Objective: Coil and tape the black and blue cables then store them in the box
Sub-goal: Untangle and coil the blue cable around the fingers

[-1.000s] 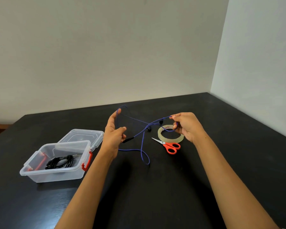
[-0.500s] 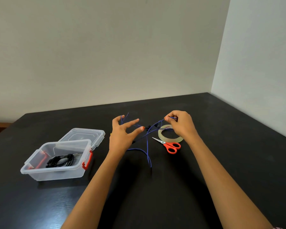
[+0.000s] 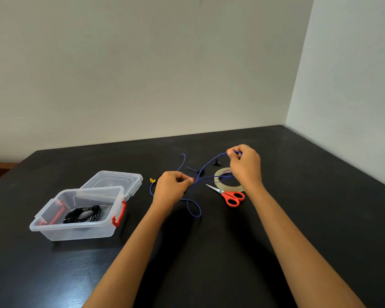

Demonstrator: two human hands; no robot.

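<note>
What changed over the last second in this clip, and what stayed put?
The left hand, whose fingers were spread open half a second ago, has curled again and now pinches the blue cable. The right hand still pinches the cable over the tape roll and has barely moved. The box with the coiled black cable and the scissors stayed where they were.
</note>
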